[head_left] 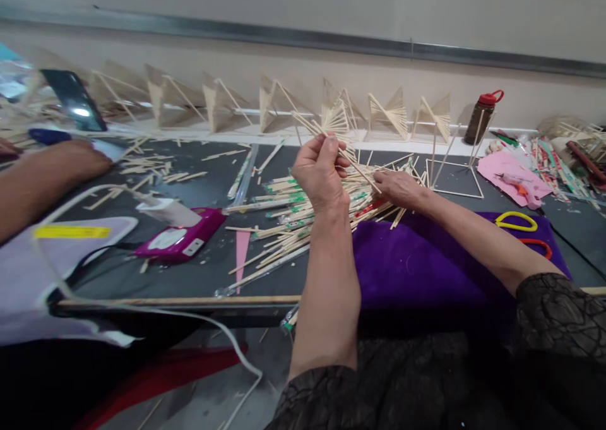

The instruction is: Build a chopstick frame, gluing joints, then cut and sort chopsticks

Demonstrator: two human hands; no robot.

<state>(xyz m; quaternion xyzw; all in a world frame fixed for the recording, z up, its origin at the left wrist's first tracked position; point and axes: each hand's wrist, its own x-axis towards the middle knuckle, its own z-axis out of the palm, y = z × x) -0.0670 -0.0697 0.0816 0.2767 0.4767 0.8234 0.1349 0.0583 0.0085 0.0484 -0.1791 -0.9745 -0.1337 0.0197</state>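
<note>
My left hand [323, 168] is raised over the middle of the table, closed on a few thin wooden chopsticks [363, 176] that slant down to the right. Below and around it lies a heap of chopsticks [288, 218], some loose and some in clear wrappers with green print. At the heap's right side, my right hand [400, 189] reaches in with fingers curled together; its fingertips are partly hidden among the sticks. A purple cloth [402, 253] lies beneath my right forearm. Just right of that hand stands an open frame of joined sticks [457, 193].
Several fan-shaped stick structures [386, 115] line the wall, near a red-capped bottle [479, 117]. A glue gun [518, 184] rests on pink paper, with scissors [516, 221] nearby. Leftward are a magenta power box [182, 234], a phone [73, 98] and another person's arm [52, 171].
</note>
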